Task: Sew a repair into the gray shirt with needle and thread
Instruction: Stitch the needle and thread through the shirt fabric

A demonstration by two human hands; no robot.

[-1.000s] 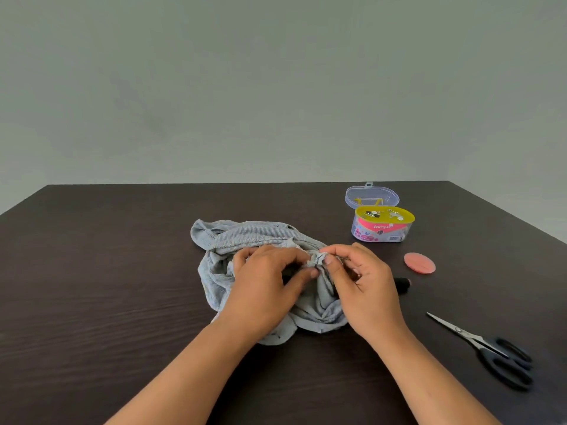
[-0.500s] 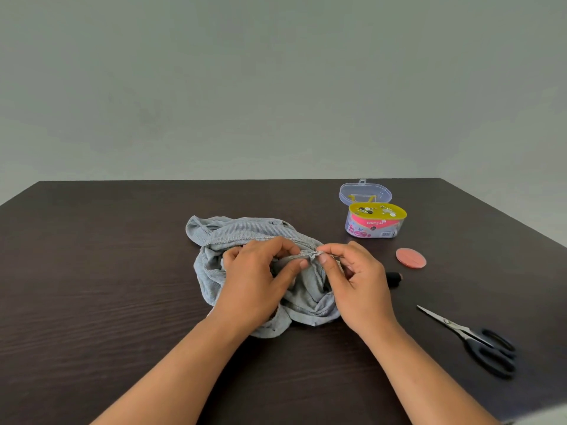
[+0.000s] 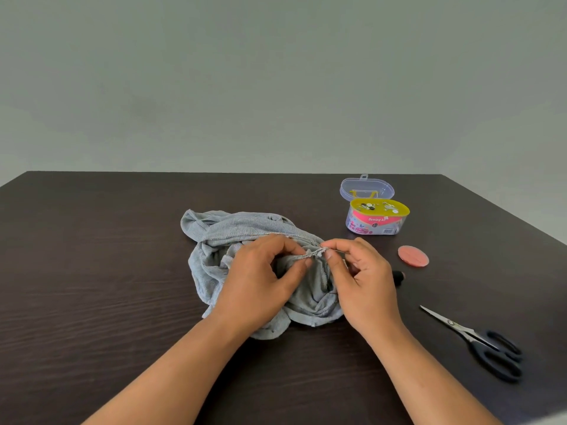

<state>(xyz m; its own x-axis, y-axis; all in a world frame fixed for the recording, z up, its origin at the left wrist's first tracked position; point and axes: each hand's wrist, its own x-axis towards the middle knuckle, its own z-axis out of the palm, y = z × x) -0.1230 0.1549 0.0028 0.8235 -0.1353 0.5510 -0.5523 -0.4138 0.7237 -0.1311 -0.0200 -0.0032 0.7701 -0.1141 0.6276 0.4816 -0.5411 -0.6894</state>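
The gray shirt (image 3: pixel 233 234) lies bunched in the middle of the dark table (image 3: pixel 92 271). My left hand (image 3: pixel 260 280) pinches a raised fold of its fabric between thumb and fingers. My right hand (image 3: pixel 359 280) pinches the thin needle (image 3: pixel 336 250) at the right end of that fold, thumb and forefinger curled round it. A dark thread runs down by the right hand's palm. A black thread spool (image 3: pixel 399 276) lies just right of that hand, partly hidden by it.
An open sewing kit box (image 3: pixel 377 217) with a yellow tray stands at the back right, its clear lid (image 3: pixel 366 188) behind it. A pink round disc (image 3: pixel 413 256) lies in front of it. Black-handled scissors (image 3: pixel 478 345) lie near the right table edge.
Both hands have stayed on the shirt's fold. The right hand's fingers have shifted slightly right along the needle. The view has tilted a little.
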